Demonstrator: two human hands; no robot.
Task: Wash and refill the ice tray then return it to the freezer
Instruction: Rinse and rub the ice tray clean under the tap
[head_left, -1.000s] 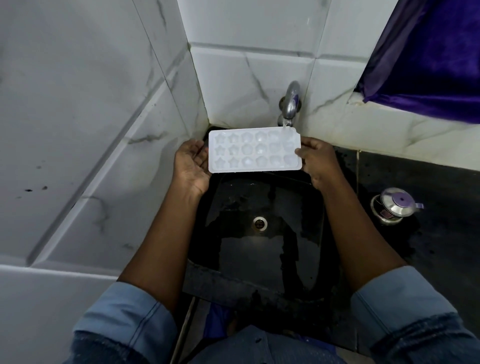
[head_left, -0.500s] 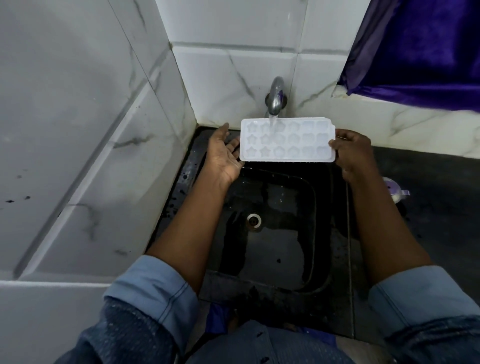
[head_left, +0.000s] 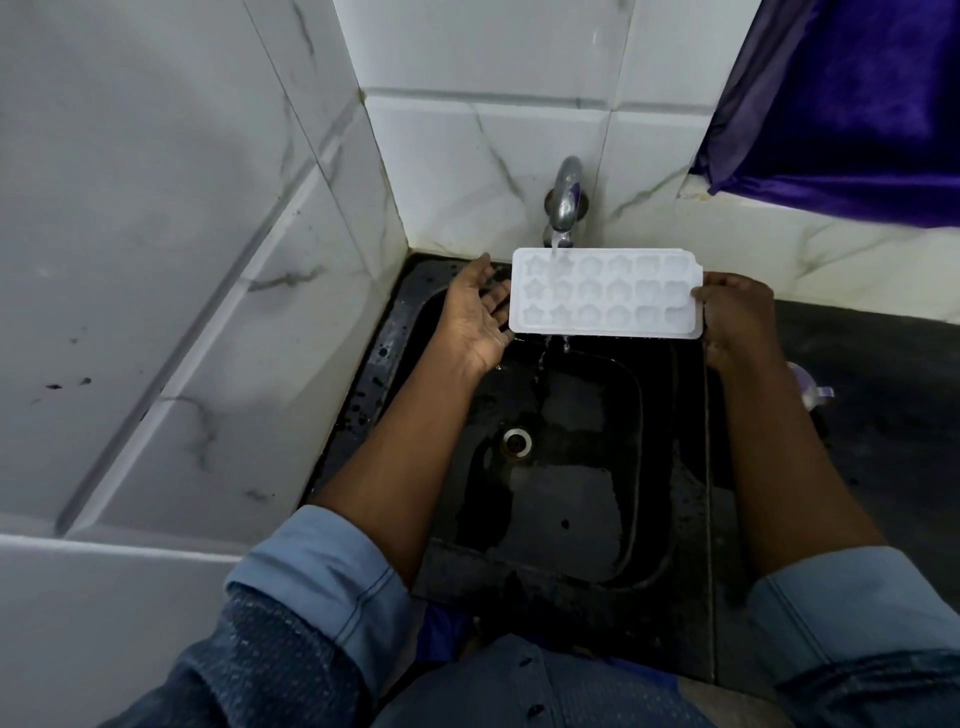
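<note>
**Q:** Where is the ice tray (head_left: 605, 293)?

**A:** It is held level above the far end of the sink (head_left: 582, 519), its long side running across the basin. It is a white tray with three rows of moulded cells, stars at the left end and rounder shapes towards the right.

**Q:** And the water?

**A:** The tap (head_left: 565, 200) is fixed to the tiled wall (head_left: 467, 156) behind the sink's far rim. Its stream (head_left: 556, 248) lands on the tray's far-left cells. A thin run of water (head_left: 565, 343) drops off the tray's near edge into the sink.

**Q:** How does each hand stand?

**A:** The left hand (head_left: 475, 317) lies palm up over the sink's far-left corner. Its fingers are straight and spread, and their tips reach the tray's left end. The right hand (head_left: 735, 322) is over the sink's far-right corner, and its fingers are curled round the tray's right end.

**Q:** What else is shown?

**A:** The drain (head_left: 517, 441) sits near the middle of the sink's wet black floor. A purple cloth (head_left: 852, 104) hangs beyond the sink's far-right corner. Right of the sink is a small purple-topped object (head_left: 810, 389). The right forearm hides most of it, so I cannot tell what it is. Rolled blue sleeves (head_left: 322, 582) are seen at the sink's near side.
</note>
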